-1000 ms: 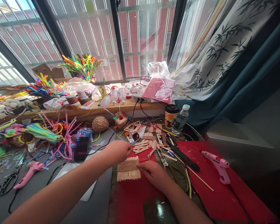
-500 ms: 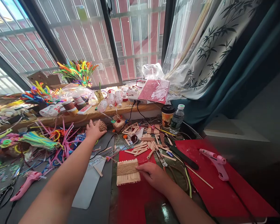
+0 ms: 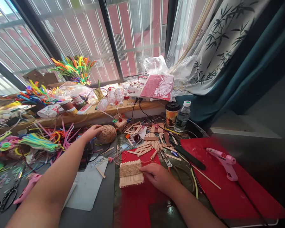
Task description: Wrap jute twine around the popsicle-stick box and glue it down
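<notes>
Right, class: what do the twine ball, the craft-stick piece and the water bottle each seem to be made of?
Twine ball: likely jute or similar plant fibre, matte, judging by its tan, coarse strands.
Craft-stick piece: probably bare wood, pale and matte, with rounded stick ends showing.
Water bottle: probably plastic, see-through with bright highlights.

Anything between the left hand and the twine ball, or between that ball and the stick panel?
Nothing visible stands between the left hand and the twine ball: they meet at its left side. On the way from ball to stick panel lie a black cable, a loose stick and a small pink ornament.
</notes>
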{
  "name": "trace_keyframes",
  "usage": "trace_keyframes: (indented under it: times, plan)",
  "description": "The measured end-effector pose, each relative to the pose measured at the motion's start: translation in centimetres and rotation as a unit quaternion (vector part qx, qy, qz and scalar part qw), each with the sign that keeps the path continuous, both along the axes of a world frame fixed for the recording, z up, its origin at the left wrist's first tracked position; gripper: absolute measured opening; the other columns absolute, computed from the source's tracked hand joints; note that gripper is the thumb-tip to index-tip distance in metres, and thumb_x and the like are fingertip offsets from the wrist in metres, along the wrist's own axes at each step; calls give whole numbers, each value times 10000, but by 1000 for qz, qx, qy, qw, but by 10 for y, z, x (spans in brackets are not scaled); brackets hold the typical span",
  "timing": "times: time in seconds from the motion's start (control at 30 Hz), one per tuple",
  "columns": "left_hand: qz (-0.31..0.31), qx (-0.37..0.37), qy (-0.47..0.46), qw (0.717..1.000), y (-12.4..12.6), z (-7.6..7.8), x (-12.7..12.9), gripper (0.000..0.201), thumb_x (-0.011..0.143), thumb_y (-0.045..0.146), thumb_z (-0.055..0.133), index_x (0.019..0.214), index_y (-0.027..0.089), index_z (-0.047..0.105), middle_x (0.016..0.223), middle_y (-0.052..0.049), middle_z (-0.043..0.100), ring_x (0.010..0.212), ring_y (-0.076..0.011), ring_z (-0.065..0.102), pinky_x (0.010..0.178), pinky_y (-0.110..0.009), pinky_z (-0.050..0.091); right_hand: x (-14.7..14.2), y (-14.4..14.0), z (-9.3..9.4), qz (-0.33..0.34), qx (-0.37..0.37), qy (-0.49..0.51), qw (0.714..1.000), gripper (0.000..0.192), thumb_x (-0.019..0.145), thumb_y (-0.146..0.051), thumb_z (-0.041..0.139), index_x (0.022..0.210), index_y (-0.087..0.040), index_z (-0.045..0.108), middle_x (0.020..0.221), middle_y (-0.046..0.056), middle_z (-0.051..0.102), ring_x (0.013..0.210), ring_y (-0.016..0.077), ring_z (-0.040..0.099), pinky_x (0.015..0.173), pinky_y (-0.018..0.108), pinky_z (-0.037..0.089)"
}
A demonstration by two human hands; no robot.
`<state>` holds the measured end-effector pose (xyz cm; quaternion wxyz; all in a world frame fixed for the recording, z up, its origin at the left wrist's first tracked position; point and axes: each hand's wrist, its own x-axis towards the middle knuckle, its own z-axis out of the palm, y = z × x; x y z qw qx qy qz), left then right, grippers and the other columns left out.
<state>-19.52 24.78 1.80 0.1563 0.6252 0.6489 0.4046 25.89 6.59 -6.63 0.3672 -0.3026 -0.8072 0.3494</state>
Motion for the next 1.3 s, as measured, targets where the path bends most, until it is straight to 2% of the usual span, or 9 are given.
trace_keyframes:
  times: [0.1,0.2,0.33,0.53,0.67,0.8,0.93,1.13,1.3]
  plan:
    - [24,-40,81,996,-6,5,7,340,1027,392,641,1286,171,657,1323,-114,670,1155,-266,675,997,-490,575,1,-1,2,-4,-4,-11,1000,296,1042,-221,572,1251,-243,781,1145,80,826,1061,247,765,965,377,592]
    - [25,-37,146,988,-12,10,25,364,1005,421,597,1281,200,684,1405,-143,654,1353,-319,560,1184,-498,409,2,-2,2,-2,1,-14,1000,301,1042,-217,567,1256,-242,777,1156,82,824,1068,246,763,975,379,589]
    - [-19,-36,207,977,-14,11,50,495,744,394,805,1218,262,750,1462,-88,662,1475,-376,443,1271,-482,246,0,-2,3,-3,4,-4,1000,303,1035,-210,567,1245,-240,784,1153,86,827,1062,242,768,976,378,595]
    - [-23,-13,214,976,-17,19,72,89,775,299,729,823,273,799,1192,-72,801,1354,-369,576,1237,-473,324,0,-2,3,-2,4,-1,1000,298,1033,-211,573,1232,-242,793,1155,84,829,1069,249,771,981,387,597]
    - [-1,51,172,984,-32,34,88,208,904,373,634,957,235,780,1175,-105,789,1257,-334,639,1188,-452,396,0,-1,0,-4,10,3,1000,294,1029,-209,583,1235,-243,789,1152,77,829,1060,246,772,981,386,596]
    - [19,110,98,989,-48,54,110,337,1026,457,493,1157,223,696,1128,-93,782,1077,-269,717,1012,-395,531,0,-2,1,-7,4,-3,1000,294,1029,-208,581,1237,-241,787,1155,79,828,1067,248,773,972,388,601]
    - [-17,144,30,989,-63,71,133,271,1008,455,576,1097,230,698,1045,-56,794,954,-221,753,908,-332,574,-1,-2,2,-7,3,-4,1000,295,1024,-201,578,1225,-228,792,1157,86,829,1071,252,776,982,399,601]
    - [-39,195,-63,978,-80,87,155,265,1002,452,622,1081,207,687,1000,-65,782,924,-198,754,854,-322,606,0,-3,3,-11,0,-9,1000,296,1030,-213,578,1240,-238,785,1170,92,824,1091,250,771,985,391,602]
    - [-114,241,-193,944,-68,126,173,227,952,433,719,1035,224,688,939,-34,741,864,-165,731,727,-286,645,-1,-3,2,-7,1,-9,1000,296,1026,-207,582,1238,-250,785,1176,88,824,1090,250,774,991,396,601]
